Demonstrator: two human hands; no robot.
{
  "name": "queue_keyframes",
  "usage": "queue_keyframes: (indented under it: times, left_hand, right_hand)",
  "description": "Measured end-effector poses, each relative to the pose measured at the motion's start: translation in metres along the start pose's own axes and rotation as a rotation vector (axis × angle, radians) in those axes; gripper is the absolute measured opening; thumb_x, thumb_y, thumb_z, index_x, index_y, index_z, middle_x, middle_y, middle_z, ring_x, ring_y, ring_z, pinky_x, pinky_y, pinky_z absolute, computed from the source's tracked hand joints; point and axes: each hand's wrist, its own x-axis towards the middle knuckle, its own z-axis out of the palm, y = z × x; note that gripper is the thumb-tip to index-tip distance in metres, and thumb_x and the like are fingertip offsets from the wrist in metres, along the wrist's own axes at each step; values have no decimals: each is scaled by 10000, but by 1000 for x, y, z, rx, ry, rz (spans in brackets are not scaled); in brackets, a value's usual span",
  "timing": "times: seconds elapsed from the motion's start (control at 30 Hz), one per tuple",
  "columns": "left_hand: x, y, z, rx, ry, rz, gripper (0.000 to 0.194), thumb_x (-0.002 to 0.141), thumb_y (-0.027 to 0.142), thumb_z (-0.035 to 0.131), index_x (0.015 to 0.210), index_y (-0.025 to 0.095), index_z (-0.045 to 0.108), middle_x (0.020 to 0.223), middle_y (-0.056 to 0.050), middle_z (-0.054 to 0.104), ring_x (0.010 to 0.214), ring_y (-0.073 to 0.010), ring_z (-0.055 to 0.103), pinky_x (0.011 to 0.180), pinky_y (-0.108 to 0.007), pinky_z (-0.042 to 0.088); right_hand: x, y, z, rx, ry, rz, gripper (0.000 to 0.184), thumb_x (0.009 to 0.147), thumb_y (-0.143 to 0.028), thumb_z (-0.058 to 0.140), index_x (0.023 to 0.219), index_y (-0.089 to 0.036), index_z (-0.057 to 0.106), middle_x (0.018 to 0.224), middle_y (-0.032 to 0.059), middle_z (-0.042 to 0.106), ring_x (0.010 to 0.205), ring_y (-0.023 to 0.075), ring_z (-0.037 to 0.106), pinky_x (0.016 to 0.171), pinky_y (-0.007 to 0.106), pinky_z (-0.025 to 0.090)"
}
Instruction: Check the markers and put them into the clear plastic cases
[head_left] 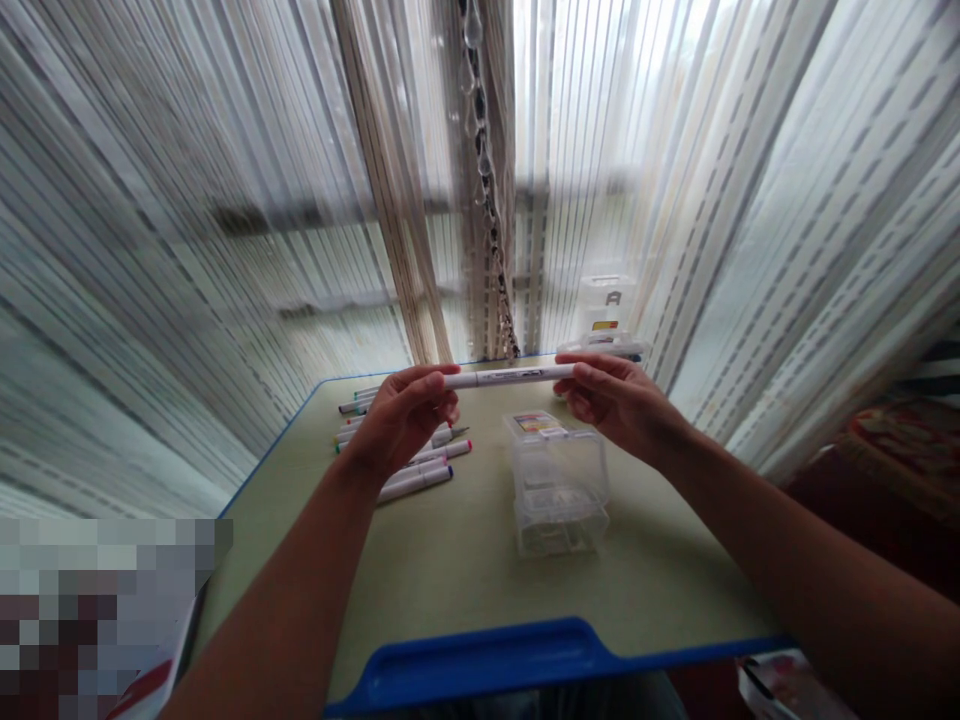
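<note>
Between my two hands a white marker [517,376] is held level above the table, with small dark print along its barrel. My left hand [405,410] pinches its left end, and my right hand [611,395] pinches its right end; the fingers cover both tips. Under and beside my left hand lie several white markers [416,482] with coloured caps, partly hidden by the hand and wrist. Below my right hand, to its left, stands a clear plastic case [559,480] with its lid raised.
The pale green table [442,590] has a blue rim with a blue tray groove [480,655] at the near edge. Another clear case [604,335] stands at the far right edge. Striped sheer curtains [285,150] and a hanging bead string [487,180] are just behind the table.
</note>
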Motion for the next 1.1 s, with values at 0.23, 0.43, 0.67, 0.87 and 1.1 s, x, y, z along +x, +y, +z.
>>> queue_keyframes:
  times: [0.23, 0.43, 0.67, 0.87, 1.1]
  left_hand:
    - [2, 1, 1, -33, 54, -2, 186, 701, 229, 819, 852, 120, 813, 582, -26, 654, 537, -107, 571, 534, -242, 502]
    - [0, 1, 1, -53, -21, 25, 258, 705, 215, 840, 944, 124, 812, 614, -29, 654, 587, -104, 573, 566, -232, 496]
    - [-1, -2, -6, -51, -95, 22, 263, 717, 193, 837, 975, 146, 812, 634, -28, 673, 614, -102, 598, 607, -227, 510]
    - [0, -2, -7, -70, -100, 17, 241, 729, 201, 833, 961, 139, 813, 646, -36, 690, 608, -109, 610, 601, -234, 519]
    - [-2, -2, -4, -100, -143, 10, 216, 773, 250, 830, 963, 149, 813, 649, -30, 681, 621, -103, 613, 610, -229, 525]
  right_hand:
    - [0, -1, -1, 27, -26, 3, 279, 721, -350, 866, 961, -225, 796, 754, 38, 748, 512, 83, 494, 459, 229, 357]
    - [2, 0, -3, 67, -49, 15, 249, 749, -315, 849, 971, -213, 802, 759, 56, 754, 523, 75, 513, 465, 208, 364]
    - [2, 1, -4, 61, -48, 19, 246, 744, -320, 851, 961, -215, 803, 753, 55, 752, 523, 74, 518, 459, 201, 347]
    - [2, 1, -4, 48, -48, 19, 247, 744, -319, 849, 965, -220, 802, 757, 52, 748, 527, 81, 520, 460, 211, 351]
    - [2, 1, -5, 59, -61, 22, 235, 756, -314, 840, 970, -227, 802, 761, 50, 750, 534, 78, 524, 467, 207, 352]
